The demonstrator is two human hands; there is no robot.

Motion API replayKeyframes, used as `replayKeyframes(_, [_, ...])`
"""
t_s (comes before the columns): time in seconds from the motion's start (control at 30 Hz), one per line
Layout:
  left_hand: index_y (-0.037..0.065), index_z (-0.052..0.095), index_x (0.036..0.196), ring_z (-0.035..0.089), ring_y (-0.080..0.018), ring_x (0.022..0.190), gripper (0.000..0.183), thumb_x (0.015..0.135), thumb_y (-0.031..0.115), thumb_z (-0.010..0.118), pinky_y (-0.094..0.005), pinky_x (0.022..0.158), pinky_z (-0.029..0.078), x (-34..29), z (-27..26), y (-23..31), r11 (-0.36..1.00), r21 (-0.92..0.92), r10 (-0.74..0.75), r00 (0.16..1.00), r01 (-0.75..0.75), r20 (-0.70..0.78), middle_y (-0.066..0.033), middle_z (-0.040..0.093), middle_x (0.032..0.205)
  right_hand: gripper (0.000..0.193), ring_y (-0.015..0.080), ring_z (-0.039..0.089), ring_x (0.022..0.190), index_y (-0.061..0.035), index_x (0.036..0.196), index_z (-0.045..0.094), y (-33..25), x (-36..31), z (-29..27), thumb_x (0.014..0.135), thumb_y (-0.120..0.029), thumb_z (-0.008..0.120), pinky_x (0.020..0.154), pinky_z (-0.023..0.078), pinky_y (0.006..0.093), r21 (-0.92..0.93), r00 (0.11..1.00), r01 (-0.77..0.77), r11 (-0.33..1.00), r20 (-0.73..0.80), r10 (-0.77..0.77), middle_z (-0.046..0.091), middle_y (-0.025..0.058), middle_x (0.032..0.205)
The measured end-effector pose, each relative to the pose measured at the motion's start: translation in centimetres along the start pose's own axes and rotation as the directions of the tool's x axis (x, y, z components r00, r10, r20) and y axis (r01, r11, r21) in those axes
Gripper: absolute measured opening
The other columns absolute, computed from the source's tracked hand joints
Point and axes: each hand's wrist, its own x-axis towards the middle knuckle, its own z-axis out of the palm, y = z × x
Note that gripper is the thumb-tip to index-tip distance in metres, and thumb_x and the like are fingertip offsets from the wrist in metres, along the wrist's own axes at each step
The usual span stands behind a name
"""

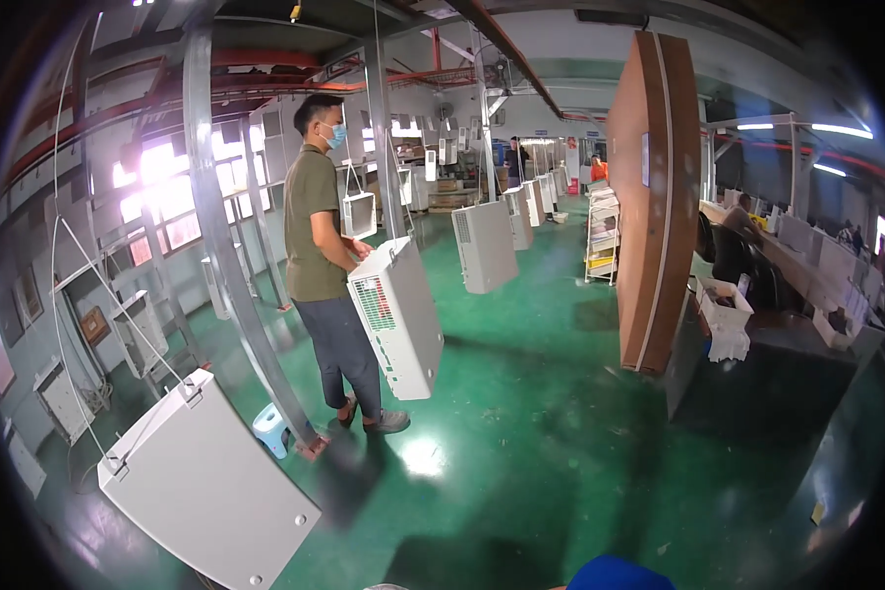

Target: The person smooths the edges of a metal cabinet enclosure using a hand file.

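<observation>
Neither of my hands shows. A rounded blue patch [619, 573] rises at the lower edge, too cut off to identify. Nearest to me, at the lower left, a white box-shaped metal casing [206, 482] hangs tilted from wire hooks. Beyond it a co-worker [315, 216] in a green shirt and face mask stands beside a second white casing [418, 320] with a vent grille. One of the co-worker's hands [357, 249] is at its top edge. More casings, including a white one [484, 246], hang in a row farther back.
Metal posts [231, 236] stand at the left, with a small blue stool [270, 431] by one base. A tall brown panel [649, 206] rises right of centre. Near it are a rack [603, 236] and a dark table [757, 374] with a white bin [725, 303]. The floor [521, 423] is green.
</observation>
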Motion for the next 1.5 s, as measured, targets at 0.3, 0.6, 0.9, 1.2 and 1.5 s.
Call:
replayKeyframes(0.3, [0.017, 0.032, 0.145, 0.033, -0.0378, 0.135, 0.080, 0.086, 0.071, 0.031, -0.0562, 0.110, 0.019, 2.1, 0.2, -2.4, 0.999, -0.037, 0.002, 0.985, 0.004, 0.170, -0.0232, 0.029, 0.148, 0.094, 0.0434, 0.030, 0.133, -0.0185, 0.148, 0.021, -1.8, 0.0, 3.9, 0.075, -0.066, 0.058, 0.108, 0.029, 0.0520, 0.184, 0.997, -0.075, 0.980, -0.013, 0.079, 0.035, 0.0201, 0.143])
replayKeyframes(0.6, [0.024, 0.040, 0.141, 0.040, -0.0422, 0.128, 0.061, 0.094, 0.059, 0.023, -0.0528, 0.109, 0.023, 1.8, -1.0, -3.7, 0.992, 0.089, 0.077, 0.979, -0.095, 0.190, -0.0219, 0.038, 0.143, 0.093, 0.0464, 0.039, 0.125, -0.0143, 0.146, 0.027, -1.6, 2.1, 5.7, 0.075, -0.067, 0.057, 0.105, 0.032, 0.0527, 0.054, 0.978, -0.191, 0.980, 0.094, 0.186, 0.044, 0.0229, 0.136])
replayKeyframes(0.9, [0.015, 0.056, 0.126, 0.057, -0.0369, 0.102, 0.054, 0.084, 0.049, 0.059, -0.0480, 0.082, 0.048, 0.5, -2.1, -4.8, 0.981, 0.124, 0.162, 0.980, -0.147, -0.114, -0.0174, 0.062, 0.108, 0.081, 0.0445, 0.043, 0.122, -0.0092, 0.135, 0.043, 0.2, 4.9, 11.5, 0.072, -0.055, 0.063, 0.102, 0.037, 0.0509, -0.211, 0.975, 0.007, 0.977, -0.214, -0.053, 0.052, 0.0227, 0.126])
replayKeyframes(1.2, [0.026, 0.052, 0.132, 0.050, -0.0438, 0.116, 0.054, 0.094, 0.057, 0.032, -0.0519, 0.094, 0.044, 0.5, -1.4, -6.7, 0.993, 0.029, 0.102, 0.953, -0.115, 0.285, -0.0219, 0.049, 0.133, 0.081, 0.0450, 0.036, 0.128, -0.0060, 0.138, 0.038, -6.9, 3.9, 9.1, 0.072, -0.048, 0.062, 0.104, 0.034, 0.0550, -0.135, 0.971, -0.184, 0.974, -0.182, 0.158, 0.036, 0.0294, 0.139])
replayKeyframes(1.5, [0.024, 0.052, 0.131, 0.051, -0.0447, 0.112, 0.048, 0.093, 0.051, 0.041, -0.0524, 0.093, 0.044, -2.3, 0.8, -10.8, 0.875, 0.249, 0.426, 0.905, -0.416, 0.017, -0.0238, 0.049, 0.131, 0.074, 0.0340, 0.031, 0.131, -0.0181, 0.140, 0.036, -13.0, 8.1, 7.0, 0.074, -0.034, 0.065, 0.095, 0.031, 0.0647, -0.287, 0.956, -0.274, 0.918, -0.183, 0.228, 0.034, 0.0170, 0.140])
